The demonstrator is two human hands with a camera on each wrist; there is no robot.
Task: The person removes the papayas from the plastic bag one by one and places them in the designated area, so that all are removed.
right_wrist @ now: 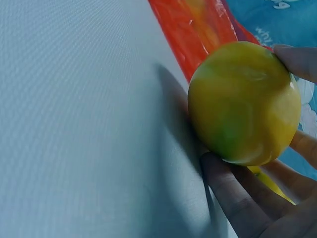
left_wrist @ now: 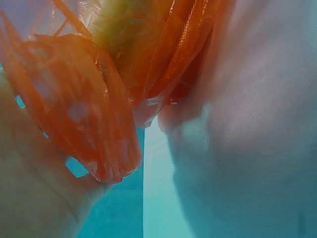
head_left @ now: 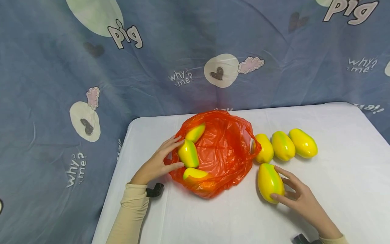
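Observation:
A yellow mango with a green streak [head_left: 270, 183] sits between the thumb and fingers of my right hand [head_left: 300, 200]; the right wrist view shows that mango [right_wrist: 242, 106] end-on, close over the white cloth. The red plastic bag [head_left: 223, 149] lies with its mouth spread open. Inside it, along the left side, are a far mango [head_left: 195, 133], a middle mango [head_left: 188, 154] and a near mango [head_left: 195, 173] partly covered by the bag. At the bag's left rim, my left hand [head_left: 159, 161] rests with extended fingers and thumb on either side of the middle mango.
Right of the bag, a mango [head_left: 263, 149] partly behind a bag handle, a second mango [head_left: 283, 145] and a third mango [head_left: 303, 143] stand in a row on the white table [head_left: 344, 162]. A blue printed curtain [head_left: 170, 44] hangs behind the table.

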